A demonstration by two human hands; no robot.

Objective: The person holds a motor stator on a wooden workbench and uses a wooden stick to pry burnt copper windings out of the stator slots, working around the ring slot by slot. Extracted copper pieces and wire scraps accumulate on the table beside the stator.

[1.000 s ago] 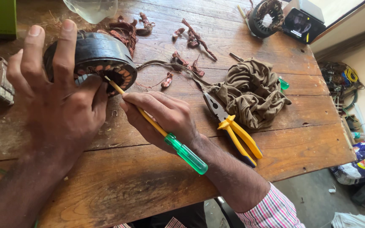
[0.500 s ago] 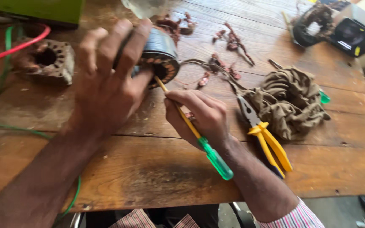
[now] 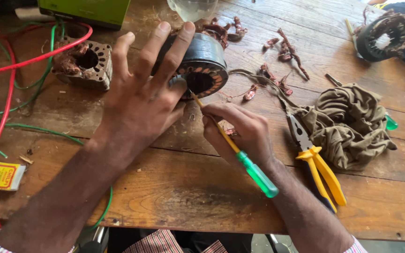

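Two hands on the job here, and the view sits further left than it did a moment ago, so the square rusty stator [image 3: 83, 63] and the red cable [image 3: 5, 107] and green cable [image 3: 38, 129] on the left of the wooden table [image 3: 174, 197] show much more now. The left hand [image 3: 144, 100] is splayed over the round black motor stator [image 3: 198, 63], fingers spread on top and not closed round it, pretty much the same pose as half a second back. The stator lies tipped on its side near the far middle of the table with its open face toward the camera. The right hand [image 3: 242, 131] is clenched around the green-handled screwdriver [image 3: 233, 145], pen-style, tip poked into the stator's slots just like before. Yellow-handled pliers [image 3: 317, 164] lie just right of that hand, touching the crumpled olive cloth [image 3: 348, 122]. Bits of copper winding scrap [image 3: 282, 51] are scattered behind.
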